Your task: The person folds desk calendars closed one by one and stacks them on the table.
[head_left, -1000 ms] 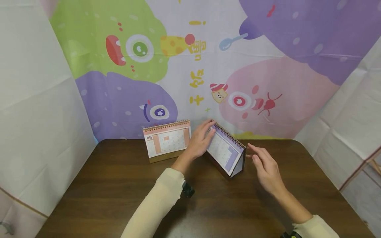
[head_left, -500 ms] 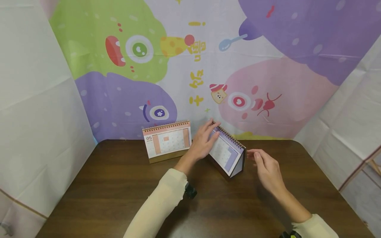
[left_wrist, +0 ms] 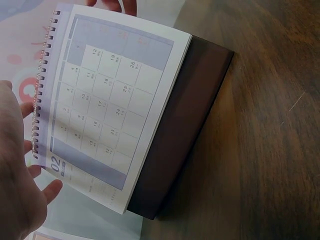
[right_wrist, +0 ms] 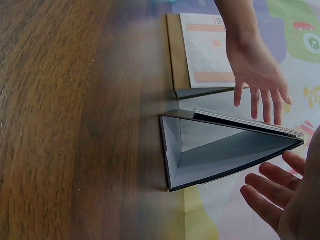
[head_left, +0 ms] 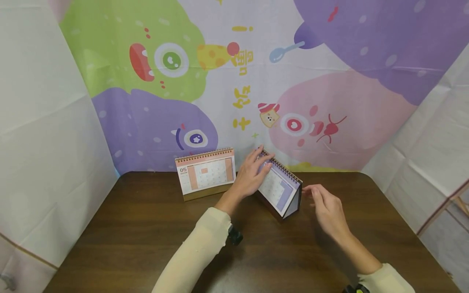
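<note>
A purple desk calendar (head_left: 274, 185) with a spiral top stands at an angle on the table, its tent-shaped stand tapering upward. My left hand (head_left: 250, 174) is at its upper left end, with fairly straight fingers reaching over the spiral. In the left wrist view, the thumb lies beside the printed 02 on the page (left_wrist: 100, 107). Close by the right end, my right hand (head_left: 328, 208) has loosely bent fingers near the calendar's back. The right wrist view shows the stand's hollow triangular side (right_wrist: 220, 150), with the right fingers (right_wrist: 272, 190) just off its back face.
A peach desk calendar (head_left: 210, 174), marked 05, stands to the left, partly behind my left forearm. Behind the brown wooden table (head_left: 146, 236) hangs a cartoon-printed cloth (head_left: 234, 81). White cloth walls (head_left: 47, 122) flank both sides.
My left hand has shifted slightly right along the spiral. The right hand's fingers have dropped a little and bent more beside the purple calendar, which stays nearly in place.
</note>
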Demonstrator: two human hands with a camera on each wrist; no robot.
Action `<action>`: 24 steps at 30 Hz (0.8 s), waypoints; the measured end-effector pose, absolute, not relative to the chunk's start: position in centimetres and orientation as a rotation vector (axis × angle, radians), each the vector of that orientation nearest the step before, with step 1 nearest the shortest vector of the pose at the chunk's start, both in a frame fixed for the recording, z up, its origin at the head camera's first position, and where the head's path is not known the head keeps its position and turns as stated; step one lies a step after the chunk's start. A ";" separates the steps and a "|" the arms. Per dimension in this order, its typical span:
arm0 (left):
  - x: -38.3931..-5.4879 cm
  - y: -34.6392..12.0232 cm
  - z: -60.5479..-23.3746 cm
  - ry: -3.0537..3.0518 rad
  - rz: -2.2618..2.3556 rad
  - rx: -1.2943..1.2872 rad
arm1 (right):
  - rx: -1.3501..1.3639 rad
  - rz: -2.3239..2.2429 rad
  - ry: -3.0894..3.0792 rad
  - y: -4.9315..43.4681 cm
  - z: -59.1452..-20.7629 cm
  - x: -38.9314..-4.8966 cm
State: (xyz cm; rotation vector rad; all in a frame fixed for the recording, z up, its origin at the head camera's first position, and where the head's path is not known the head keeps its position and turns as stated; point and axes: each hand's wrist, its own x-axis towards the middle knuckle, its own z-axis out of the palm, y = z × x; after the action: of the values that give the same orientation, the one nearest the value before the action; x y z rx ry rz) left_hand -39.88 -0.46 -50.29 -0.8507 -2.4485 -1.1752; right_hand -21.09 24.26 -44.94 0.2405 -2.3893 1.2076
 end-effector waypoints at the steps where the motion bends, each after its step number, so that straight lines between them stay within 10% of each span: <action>1: -39.9 -0.4 -50.3 -2.445 -1.179 -0.851 | 0.240 1.206 -2.390 24.3 -44.9 -21.1; 19: -41.1 -0.5 -51.5 -2.411 -1.177 -0.888 | 0.226 1.286 -2.356 24.0 -45.0 -21.0; 24: -35.4 -0.9 -45.6 -2.444 -1.200 -0.875 | 0.203 1.299 -2.358 23.9 -45.0 -21.0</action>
State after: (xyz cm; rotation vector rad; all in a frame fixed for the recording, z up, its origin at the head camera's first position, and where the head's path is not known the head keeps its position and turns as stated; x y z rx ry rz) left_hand -35.37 -0.90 -45.55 -0.8753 -2.4444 -1.2001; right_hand -20.98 23.94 -44.96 0.2028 -2.3585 1.2992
